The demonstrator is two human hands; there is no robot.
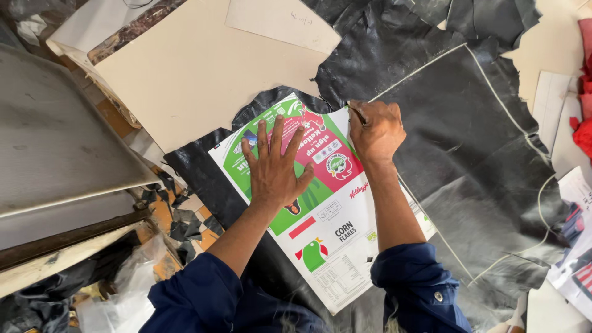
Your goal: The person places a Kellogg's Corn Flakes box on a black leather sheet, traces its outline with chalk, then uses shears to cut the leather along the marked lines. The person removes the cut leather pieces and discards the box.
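Glossy printed green-and-white cardboard panel [327,246] under the fingers; beneath it a wrinkled, faintly shiny black leather sheet [468,135]; beyond the fingertips, matt beige card [197,74].

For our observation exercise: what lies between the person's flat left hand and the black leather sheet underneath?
In the head view, a flattened printed cardboard box panel lies between the left hand and the black leather sheet.

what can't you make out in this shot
Head view, the only one:
- Tool tip in the right hand: hidden by the fingers; too small to tell pen from blade.
- Card under the left hand: palm covers it.
- Black sheet: cut off by top edge.
- Red cloth: cut off at right edge.
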